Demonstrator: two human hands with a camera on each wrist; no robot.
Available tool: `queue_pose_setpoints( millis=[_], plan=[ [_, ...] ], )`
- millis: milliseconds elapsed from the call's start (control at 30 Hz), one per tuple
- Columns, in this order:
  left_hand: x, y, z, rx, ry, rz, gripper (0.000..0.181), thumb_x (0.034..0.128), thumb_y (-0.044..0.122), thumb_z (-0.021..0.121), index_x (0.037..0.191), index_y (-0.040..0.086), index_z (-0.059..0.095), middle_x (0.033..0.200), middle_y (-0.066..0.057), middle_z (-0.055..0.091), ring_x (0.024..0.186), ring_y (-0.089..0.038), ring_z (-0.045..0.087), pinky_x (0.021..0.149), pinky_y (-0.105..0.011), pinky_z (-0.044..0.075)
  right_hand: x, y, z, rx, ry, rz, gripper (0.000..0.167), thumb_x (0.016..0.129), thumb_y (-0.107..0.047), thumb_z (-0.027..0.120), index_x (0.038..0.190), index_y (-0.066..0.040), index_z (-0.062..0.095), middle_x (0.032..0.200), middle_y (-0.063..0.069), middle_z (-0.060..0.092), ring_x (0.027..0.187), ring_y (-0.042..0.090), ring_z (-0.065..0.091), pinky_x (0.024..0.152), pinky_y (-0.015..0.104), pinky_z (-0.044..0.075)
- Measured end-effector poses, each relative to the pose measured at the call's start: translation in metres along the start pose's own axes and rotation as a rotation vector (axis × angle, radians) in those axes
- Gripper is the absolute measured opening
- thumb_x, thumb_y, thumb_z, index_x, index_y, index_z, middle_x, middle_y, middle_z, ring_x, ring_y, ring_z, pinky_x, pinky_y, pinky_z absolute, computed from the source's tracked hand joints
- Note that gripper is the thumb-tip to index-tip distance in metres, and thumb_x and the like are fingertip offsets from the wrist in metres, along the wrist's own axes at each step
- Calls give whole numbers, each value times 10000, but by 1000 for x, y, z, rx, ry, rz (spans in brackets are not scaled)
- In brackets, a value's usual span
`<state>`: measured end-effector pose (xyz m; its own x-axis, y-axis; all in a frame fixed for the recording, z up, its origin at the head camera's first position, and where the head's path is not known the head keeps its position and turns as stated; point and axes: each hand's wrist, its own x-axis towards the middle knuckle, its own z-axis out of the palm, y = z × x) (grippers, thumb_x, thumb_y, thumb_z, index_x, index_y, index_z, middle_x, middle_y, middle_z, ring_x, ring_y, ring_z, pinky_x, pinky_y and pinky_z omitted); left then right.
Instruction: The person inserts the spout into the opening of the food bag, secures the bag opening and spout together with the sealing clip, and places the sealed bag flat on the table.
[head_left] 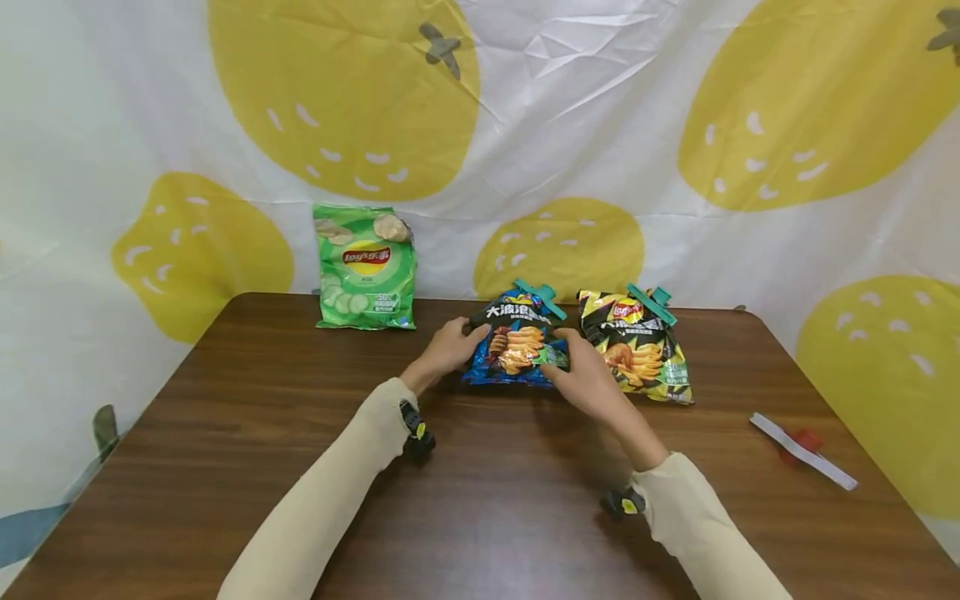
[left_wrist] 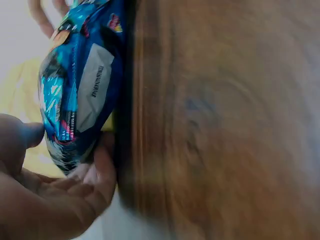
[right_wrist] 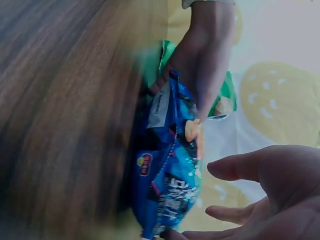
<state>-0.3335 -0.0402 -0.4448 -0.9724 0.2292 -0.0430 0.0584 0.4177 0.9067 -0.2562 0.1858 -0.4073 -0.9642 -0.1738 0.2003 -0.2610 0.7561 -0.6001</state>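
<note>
A blue chip bag (head_left: 517, 346) with a teal sealing clip (head_left: 542, 298) across its top is at the back of the table, between both hands. My left hand (head_left: 446, 346) grips its left side; in the left wrist view, the thumb lies against the bag's front and the fingers curl around its edge. On the other side is my right hand (head_left: 588, 379). The right wrist view shows the right thumb (right_wrist: 232, 167) apart from the bag, with loosely extended fingers and a lower fingertip near its edge. How firmly that fingertip touches is unclear.
Just right of the blue bag leans a black-and-yellow chip bag (head_left: 645, 358) with its own teal clip (head_left: 652, 303). A green chip bag (head_left: 367, 279) stands at the back left against the lemon-print cloth (head_left: 525, 158). A white sealing clip (head_left: 806, 450) with a red part lies at right.
</note>
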Motion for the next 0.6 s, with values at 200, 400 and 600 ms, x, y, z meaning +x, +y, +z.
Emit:
queue_pose_setpoints(
  millis=[200, 400, 600],
  plan=[
    [-22, -2, -14, 206, 82, 61, 658, 1030, 466, 469, 1452, -33, 394, 1234, -222, 633, 1166, -339, 602, 983, -487, 466, -5, -18, 0, -29, 18, -61, 575, 927, -153, 658, 1405, 76, 436, 1400, 295, 488, 1321, 440, 438, 1069, 563, 365],
    [-56, -13, -48, 222, 95, 141, 637, 1037, 477, 458, 1473, 18, 381, 1179, -180, 656, 1094, -306, 633, 927, -479, 499, -11, -46, 8, -16, 15, -140, 552, 936, -151, 668, 1403, 53, 457, 1424, 251, 477, 1348, 407, 414, 1083, 554, 352],
    [-84, -16, -93, 200, 154, 202, 578, 1041, 413, 491, 1474, 45, 385, 1204, -159, 640, 1056, -292, 636, 867, -466, 520, -2, -74, 21, 42, 21, -217, 515, 926, -156, 679, 1374, 17, 493, 1356, 227, 519, 1266, 377, 488, 1035, 512, 406]
  ],
)
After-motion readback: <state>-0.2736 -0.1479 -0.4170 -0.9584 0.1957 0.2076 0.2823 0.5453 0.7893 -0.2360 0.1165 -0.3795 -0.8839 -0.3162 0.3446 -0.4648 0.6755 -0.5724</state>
